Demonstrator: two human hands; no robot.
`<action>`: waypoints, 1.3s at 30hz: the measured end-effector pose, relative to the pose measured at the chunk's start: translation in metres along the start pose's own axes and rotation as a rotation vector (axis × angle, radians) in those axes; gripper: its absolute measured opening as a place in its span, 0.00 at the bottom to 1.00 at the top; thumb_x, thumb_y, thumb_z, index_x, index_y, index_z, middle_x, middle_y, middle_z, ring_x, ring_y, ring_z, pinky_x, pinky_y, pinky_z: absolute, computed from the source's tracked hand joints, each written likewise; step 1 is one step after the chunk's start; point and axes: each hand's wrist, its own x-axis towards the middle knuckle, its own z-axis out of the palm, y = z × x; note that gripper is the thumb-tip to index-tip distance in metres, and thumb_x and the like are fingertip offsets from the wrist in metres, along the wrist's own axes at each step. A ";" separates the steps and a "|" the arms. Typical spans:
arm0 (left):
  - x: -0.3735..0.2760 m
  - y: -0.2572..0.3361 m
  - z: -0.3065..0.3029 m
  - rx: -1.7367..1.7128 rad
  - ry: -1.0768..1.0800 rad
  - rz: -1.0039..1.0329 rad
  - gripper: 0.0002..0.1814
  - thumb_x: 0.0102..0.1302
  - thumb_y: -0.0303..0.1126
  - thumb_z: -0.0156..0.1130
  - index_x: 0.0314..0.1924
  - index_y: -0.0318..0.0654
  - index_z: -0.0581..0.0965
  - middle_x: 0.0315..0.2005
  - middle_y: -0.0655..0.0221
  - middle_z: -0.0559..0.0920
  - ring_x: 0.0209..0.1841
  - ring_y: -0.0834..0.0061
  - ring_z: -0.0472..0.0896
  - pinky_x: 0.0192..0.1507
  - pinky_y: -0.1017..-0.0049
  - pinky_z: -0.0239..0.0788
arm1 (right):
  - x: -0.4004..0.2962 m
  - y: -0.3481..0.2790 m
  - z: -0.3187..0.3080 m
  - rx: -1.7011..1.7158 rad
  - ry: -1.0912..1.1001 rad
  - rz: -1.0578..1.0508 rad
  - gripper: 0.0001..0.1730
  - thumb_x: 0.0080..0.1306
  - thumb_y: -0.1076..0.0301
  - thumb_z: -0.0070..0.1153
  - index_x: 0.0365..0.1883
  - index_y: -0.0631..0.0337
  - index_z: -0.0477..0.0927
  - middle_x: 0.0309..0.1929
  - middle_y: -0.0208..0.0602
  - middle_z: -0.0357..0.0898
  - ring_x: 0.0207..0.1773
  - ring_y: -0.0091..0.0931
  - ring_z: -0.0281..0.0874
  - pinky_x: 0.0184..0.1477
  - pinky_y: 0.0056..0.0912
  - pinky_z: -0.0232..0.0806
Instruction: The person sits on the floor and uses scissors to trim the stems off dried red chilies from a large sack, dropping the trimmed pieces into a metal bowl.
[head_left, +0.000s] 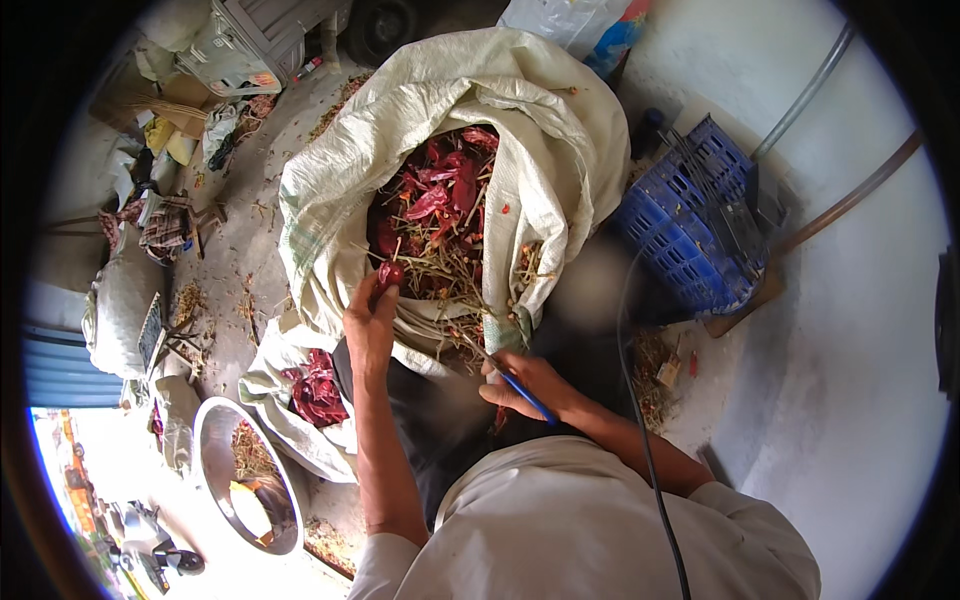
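Observation:
My left hand (373, 319) pinches a dried red chili pepper (389, 275) at the left edge of the sack's mouth, its stem pointing up. In my right hand (529, 385) is a slim blue-handled tool (527, 397) with a thin metal tip; its exact kind is hard to make out. Before me stands a large white woven sack (330, 184), its rim rolled outward. Dried red chilies (450, 184) lie inside it, with many loose stems (439, 271) on the near side. More stem bits rest in a fold of the rim.
A smaller woven sack (259, 390) of red chilies stands at my left, beside a metal basin (206, 457) holding stems. At the right, a blue plastic crate (660, 240) leans near the wall. A black cable (643, 435) hangs across the view. Stems litter the concrete floor (251, 217).

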 end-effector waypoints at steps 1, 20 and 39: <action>-0.006 0.003 0.000 0.057 0.018 0.034 0.16 0.68 0.27 0.63 0.54 0.32 0.80 0.41 0.68 0.85 0.41 0.78 0.79 0.48 0.76 0.69 | 0.001 -0.005 -0.003 -0.108 0.052 -0.036 0.24 0.66 0.48 0.66 0.41 0.61 0.74 0.25 0.30 0.75 0.25 0.23 0.73 0.31 0.30 0.70; -0.103 -0.005 0.033 0.263 -0.166 0.229 0.17 0.65 0.26 0.66 0.53 0.36 0.76 0.37 0.57 0.85 0.39 0.58 0.85 0.42 0.67 0.77 | -0.001 -0.019 -0.004 -0.530 0.181 -0.086 0.26 0.59 0.51 0.73 0.27 0.63 0.72 0.19 0.42 0.76 0.23 0.39 0.80 0.27 0.41 0.70; -0.112 -0.019 0.045 -0.741 -0.286 -0.054 0.09 0.77 0.34 0.56 0.42 0.36 0.77 0.25 0.75 0.74 0.25 0.85 0.66 0.28 0.80 0.57 | -0.016 -0.032 -0.005 0.638 -0.272 0.123 0.25 0.71 0.44 0.58 0.43 0.59 0.71 0.23 0.21 0.64 0.20 0.11 0.54 0.21 0.18 0.48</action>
